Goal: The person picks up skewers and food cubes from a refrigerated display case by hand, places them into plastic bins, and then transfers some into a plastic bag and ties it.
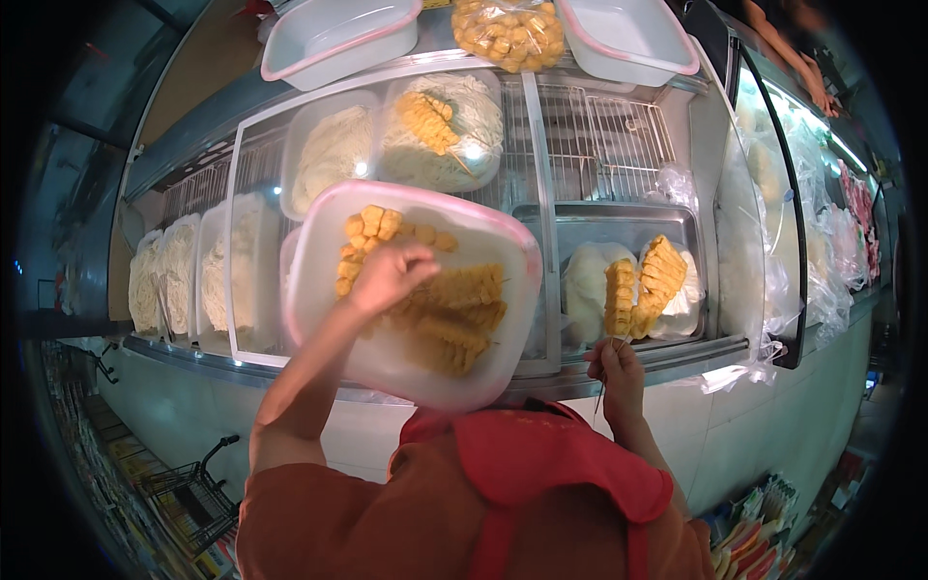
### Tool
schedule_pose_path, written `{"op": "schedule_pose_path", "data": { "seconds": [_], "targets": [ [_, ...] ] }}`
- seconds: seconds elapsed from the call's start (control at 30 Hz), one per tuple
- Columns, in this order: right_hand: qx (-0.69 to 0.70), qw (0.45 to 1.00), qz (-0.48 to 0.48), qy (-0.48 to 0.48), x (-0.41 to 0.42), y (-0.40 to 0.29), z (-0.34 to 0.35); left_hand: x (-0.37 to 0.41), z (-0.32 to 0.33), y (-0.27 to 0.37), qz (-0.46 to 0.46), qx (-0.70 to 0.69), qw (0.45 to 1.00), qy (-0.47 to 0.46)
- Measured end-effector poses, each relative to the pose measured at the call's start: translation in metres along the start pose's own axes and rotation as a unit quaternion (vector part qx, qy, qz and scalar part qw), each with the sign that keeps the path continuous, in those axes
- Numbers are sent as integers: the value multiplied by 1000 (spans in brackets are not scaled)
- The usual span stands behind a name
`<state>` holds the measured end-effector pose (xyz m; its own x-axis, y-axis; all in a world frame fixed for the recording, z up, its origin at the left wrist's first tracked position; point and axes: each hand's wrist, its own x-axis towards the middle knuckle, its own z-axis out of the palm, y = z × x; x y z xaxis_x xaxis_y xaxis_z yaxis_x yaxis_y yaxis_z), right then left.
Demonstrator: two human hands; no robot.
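Observation:
A pale plastic basin [435,196] with a pink rim rests tilted in front of me, on the front of a glass-topped refrigerated display case. My left hand [391,275] is over it with curled fingers; whether anything is in them is hidden. Golden puffs [373,223], which look like fried tofu, lie along the basin's far left side. Several skewers of pleated golden food [464,312] lie to their right. At the right, my right hand [620,366] grips thin sticks bearing two golden skewered strips [658,279], held upright above a steel tray [591,221].
Inside the case are tubs of white noodles [330,156], one topped with golden skewers [428,122]. White bags lie in the steel tray. Behind stand two white basins [348,32] and a clear bag of golden puffs [507,35]. Another person's arm [790,54] shows at upper right; a shopping trolley [192,496], lower left.

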<state>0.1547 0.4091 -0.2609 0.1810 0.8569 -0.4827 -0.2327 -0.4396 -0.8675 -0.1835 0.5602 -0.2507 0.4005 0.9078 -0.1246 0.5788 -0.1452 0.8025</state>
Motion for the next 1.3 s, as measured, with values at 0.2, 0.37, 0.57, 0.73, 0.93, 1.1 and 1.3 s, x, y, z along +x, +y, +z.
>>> {"op": "schedule_pose_path", "data": {
  "seconds": [0.2,0.37,0.57,0.73,0.93,1.1,1.3],
  "targets": [
    [-77,996,-20,-37,4,-11,13,-49,29,-13,-42,298,954,17],
    [-36,997,-13,-70,-2,-13,21,-45,34,-39,-89,294,951,40],
    [-40,997,-17,-71,-9,-12,16,-27,-15,-26,-78,118,988,57],
    [-19,998,-19,-62,-15,-7,12,-14,-12,-26,-135,120,978,-102],
    [11,999,-18,-40,-19,-2,5,-20,16,-1,-51,309,940,-138],
    [33,999,-7,-40,-19,2,5,-20,15,-33,19,289,954,-71],
    [19,999,-2,-35,-20,0,12,15,3,-47,46,321,946,-11]
  ]
}}
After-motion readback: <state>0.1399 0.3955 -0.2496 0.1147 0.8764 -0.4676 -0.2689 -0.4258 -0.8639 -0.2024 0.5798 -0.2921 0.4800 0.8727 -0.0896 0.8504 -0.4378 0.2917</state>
